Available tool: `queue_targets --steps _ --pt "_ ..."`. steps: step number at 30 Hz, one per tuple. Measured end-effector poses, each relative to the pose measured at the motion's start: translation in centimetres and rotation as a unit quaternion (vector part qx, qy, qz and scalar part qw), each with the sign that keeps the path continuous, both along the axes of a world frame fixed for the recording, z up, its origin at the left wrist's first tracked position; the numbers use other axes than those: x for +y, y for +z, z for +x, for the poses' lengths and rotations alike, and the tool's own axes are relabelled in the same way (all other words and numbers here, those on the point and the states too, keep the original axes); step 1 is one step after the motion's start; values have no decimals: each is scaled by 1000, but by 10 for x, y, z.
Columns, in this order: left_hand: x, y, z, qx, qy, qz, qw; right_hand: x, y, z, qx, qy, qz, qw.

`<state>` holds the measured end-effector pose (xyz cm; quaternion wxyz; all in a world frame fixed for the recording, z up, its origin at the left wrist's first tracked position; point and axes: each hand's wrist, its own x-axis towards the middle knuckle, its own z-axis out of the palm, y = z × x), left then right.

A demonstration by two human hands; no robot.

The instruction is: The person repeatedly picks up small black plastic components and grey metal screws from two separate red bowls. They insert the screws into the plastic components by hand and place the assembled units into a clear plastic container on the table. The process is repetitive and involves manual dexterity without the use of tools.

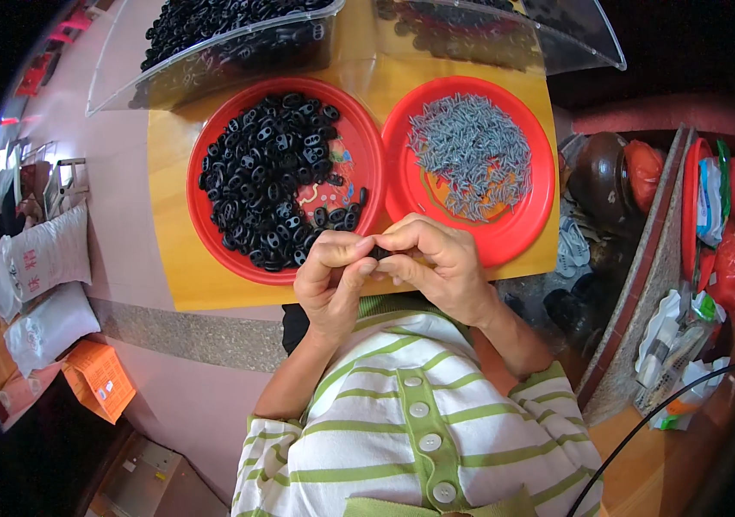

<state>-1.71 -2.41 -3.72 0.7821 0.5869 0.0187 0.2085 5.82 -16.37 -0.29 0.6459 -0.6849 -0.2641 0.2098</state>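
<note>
Two bare hands meet just over the near edge of the yellow tabletop (212,293), close to the white-and-green striped shirt (359,431). From where I sit, I see the fingers of the left hand (326,280) and the right hand (443,258) pinched from both sides on a small black piece (379,252). Margins are narrow: both hands overlap the lower rims of the two round red plastic trays, left tray (195,181) and right tray (540,155); a bare yellow strip runs left of the left one. The trays sit side by side; whether their rims touch, I can't tell.

Fingertips cover most of the black piece, so I can't make out its shape or anything fitted into it. Two clear plastic bins, left bin (118,82) and right bin (570,43), are cut off by the upper edge.

Glossy black oval parts with paired holes (268,172) heap the left tray; small grey metal screws (471,146) heap the right. The bins block the far side. Out left I have a white printed sack (44,254) and an orange plastic basket (99,379); right, a dark brown glazed jar (598,168) and a black cable (673,396) curving at lower right.
</note>
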Motion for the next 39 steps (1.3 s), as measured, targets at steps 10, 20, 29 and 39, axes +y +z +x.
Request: queue_targets --steps 10,20,29,39 --pt "42 16 40 157 71 382 908 -7 52 133 -298 -293 -77 905" --pt "49 8 57 151 68 562 810 -22 45 139 -373 -280 -177 866" --pt "39 20 44 111 48 386 915 -34 -13 44 -208 -48 -297 931" --pt "-2 29 -10 219 -133 -221 941 -27 -15 40 -383 -31 -351 854"
